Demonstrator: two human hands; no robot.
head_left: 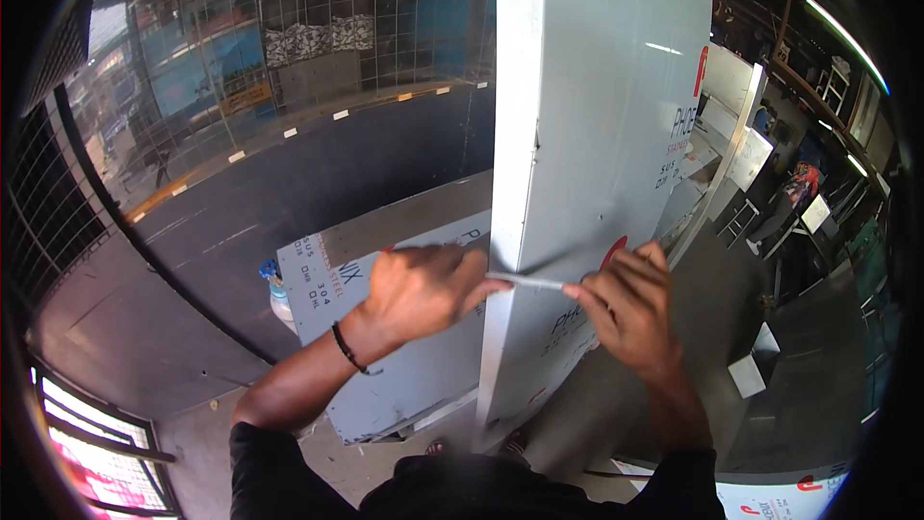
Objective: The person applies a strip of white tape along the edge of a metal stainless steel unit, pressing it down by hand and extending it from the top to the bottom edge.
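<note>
My left hand (pixel 422 287), with a dark bracelet at the wrist, is closed on one end of a thin grey metal strip (pixel 539 282). The fingers of my right hand (pixel 628 306) pinch its other end. Held roughly level, the strip spans the gap between my hands, in front of a tall box-like metal piece (pixel 606 125) wrapped in printed protective film. A narrow white edge (pixel 515 116) of that piece runs upright just beyond the strip. Whether the strip touches this edge cannot be made out.
A lower film-covered metal panel (pixel 385 395) lies left of the tall piece, with a plastic bottle (pixel 277 303) beside it. Wire mesh (pixel 385 0) rises above a dark wall behind. An angled metal offcut (pixel 754 363) rests on the right floor; another filmed sheet (pixel 770 501) is lower right.
</note>
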